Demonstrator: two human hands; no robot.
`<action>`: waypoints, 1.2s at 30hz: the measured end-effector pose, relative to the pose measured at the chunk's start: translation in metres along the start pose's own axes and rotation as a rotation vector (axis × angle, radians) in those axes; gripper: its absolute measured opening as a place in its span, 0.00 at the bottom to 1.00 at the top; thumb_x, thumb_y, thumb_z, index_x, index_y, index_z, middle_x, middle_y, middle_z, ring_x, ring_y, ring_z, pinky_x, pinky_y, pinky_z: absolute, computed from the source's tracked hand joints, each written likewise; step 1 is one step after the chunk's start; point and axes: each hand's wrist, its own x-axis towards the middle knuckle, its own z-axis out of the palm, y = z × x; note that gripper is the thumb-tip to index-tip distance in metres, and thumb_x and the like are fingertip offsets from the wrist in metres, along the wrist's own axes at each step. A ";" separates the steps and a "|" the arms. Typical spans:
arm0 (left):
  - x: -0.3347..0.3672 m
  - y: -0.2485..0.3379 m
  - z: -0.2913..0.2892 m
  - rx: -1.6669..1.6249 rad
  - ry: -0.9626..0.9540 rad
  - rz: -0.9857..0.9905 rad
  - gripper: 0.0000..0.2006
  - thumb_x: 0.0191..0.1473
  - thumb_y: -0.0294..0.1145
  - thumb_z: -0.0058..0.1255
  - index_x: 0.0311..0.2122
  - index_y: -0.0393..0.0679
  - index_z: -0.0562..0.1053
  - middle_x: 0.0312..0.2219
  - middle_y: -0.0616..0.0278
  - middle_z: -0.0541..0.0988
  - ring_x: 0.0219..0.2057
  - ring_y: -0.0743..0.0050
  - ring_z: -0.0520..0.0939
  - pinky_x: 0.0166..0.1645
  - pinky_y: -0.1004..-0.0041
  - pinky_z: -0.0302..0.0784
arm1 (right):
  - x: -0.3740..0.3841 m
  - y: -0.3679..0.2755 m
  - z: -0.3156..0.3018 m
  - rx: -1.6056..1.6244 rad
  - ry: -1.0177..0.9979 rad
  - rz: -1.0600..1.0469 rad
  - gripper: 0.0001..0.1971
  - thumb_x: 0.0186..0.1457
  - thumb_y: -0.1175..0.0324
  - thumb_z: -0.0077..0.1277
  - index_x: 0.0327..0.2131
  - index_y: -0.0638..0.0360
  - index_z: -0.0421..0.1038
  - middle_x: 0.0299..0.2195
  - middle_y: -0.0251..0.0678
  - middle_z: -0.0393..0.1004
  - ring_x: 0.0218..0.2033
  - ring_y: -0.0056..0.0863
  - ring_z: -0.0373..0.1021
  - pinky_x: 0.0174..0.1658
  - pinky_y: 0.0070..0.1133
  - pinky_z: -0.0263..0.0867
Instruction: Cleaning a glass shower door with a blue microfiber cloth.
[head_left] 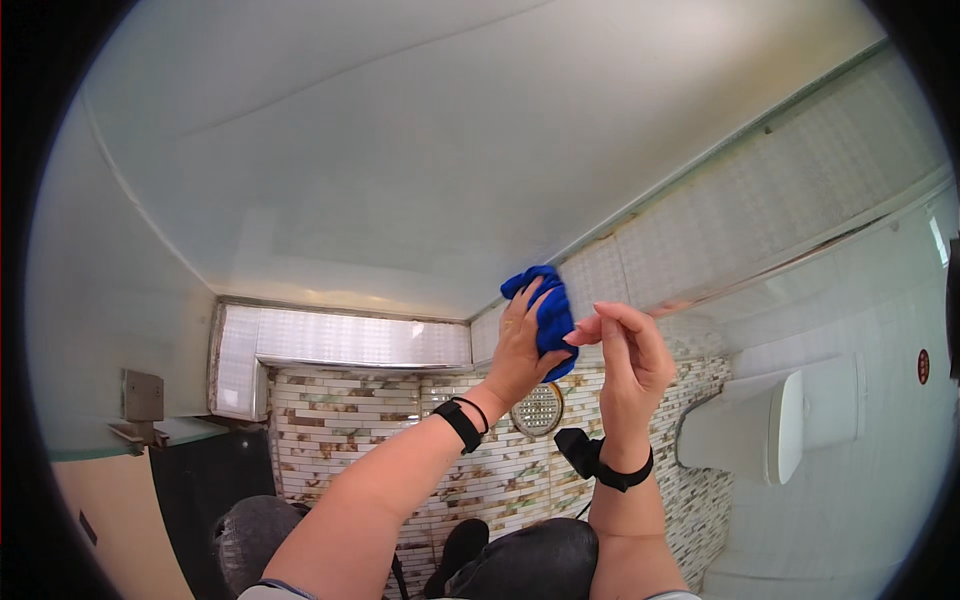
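A crumpled blue cloth (pixel 556 318) is pressed against the low tiled ledge, close to the corner below the large pale panel. My left hand (pixel 520 338) grips it, fingers spread over its upper side and thumb across its lower end. To the right of the cloth, my right hand (pixel 638 365) is raised in the air with loosely bent fingers, somewhat apart. Nothing shows between them. A black band circles my left wrist, and a black strap with a small block is on my right wrist.
A round metal floor drain (pixel 537 408) lies below the cloth in the mosaic-tiled floor (pixel 345 420). At the right stands a white toilet (pixel 745 430). The pale panel (pixel 380 170) rises ahead, with a metal hinge (pixel 143 396) on the glass at far left.
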 end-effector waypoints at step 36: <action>0.179 0.088 -0.051 1.206 0.213 0.873 0.29 0.39 0.41 0.58 0.52 0.65 0.69 0.60 0.71 0.58 0.61 0.58 0.54 0.58 0.40 0.35 | -0.012 -0.008 0.001 0.269 0.015 -0.057 0.07 0.55 0.81 0.44 0.37 0.68 0.71 0.29 0.39 0.75 0.28 0.24 0.74 0.33 0.17 0.69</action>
